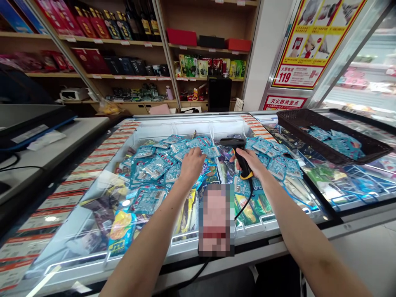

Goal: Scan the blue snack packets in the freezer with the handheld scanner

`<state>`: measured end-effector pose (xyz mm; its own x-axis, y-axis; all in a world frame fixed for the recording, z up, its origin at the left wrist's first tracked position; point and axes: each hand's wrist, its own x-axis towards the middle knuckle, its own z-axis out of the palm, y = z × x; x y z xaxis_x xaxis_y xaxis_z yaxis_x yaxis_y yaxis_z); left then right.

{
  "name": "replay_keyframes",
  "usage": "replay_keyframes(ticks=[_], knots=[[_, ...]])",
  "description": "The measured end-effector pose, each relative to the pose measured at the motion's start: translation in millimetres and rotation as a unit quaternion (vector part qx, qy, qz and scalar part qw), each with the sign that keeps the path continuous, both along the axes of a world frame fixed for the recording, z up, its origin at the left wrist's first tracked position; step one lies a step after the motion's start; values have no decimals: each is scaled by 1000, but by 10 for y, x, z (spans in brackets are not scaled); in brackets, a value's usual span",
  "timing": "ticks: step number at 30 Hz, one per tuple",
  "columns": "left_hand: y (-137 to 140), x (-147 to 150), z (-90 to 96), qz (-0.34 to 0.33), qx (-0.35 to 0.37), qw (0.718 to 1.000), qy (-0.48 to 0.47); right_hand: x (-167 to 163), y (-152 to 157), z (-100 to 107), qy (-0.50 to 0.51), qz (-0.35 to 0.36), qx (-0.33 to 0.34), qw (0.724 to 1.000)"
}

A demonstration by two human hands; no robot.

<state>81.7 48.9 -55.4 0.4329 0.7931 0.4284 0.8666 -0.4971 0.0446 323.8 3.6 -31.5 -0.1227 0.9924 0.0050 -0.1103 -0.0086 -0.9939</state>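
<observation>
Across the glass top of the freezer (262,255), blue packets (156,165) lie in a loose, overlapping heap, spread from near the left edge through the middle towards the far edge. More blue packets (278,165) lie in a smaller heap towards the right edge, beyond our right hand (246,163). We hold a black and yellow scanner (244,165) in that hand, fingers wrapped around its handle, its head reaching leftwards over the glass. A black cord (251,192) drops from the handle towards the near edge.

Our left hand (193,163) is over the right side of the main heap, palm down, its fingers curled and drawn close together. We cannot tell whether they pinch a packet or only rest there.

Under the glass we see yellow packs (187,210) near the middle of the near edge, where a pixelated block (216,220) covers part of the view. Orange and white price tags (72,183) line the left edge. At the far right corner sits a dark brown basket (375,153), with some blue packets (343,142) inside.
</observation>
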Motion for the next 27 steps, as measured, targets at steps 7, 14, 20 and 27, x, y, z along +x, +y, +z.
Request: replay_keyframes(ticks=[7, 14, 20, 27], knots=[[-63, 48, -33, 122, -14, 986, -116, 12, -9, -48, -10, -4, 0, 1000], [-25, 101, -63, 163, -13, 981, -100, -7, -18, -31, -18, 4, 6, 1000], [53, -54, -54, 142, -63, 950, -272, 0, -39, -40, -26, -2, 4, 1000], [168, -200, -99, 70, -76, 855, -509, -45, -159, 46, -87, 72, 28, 993]])
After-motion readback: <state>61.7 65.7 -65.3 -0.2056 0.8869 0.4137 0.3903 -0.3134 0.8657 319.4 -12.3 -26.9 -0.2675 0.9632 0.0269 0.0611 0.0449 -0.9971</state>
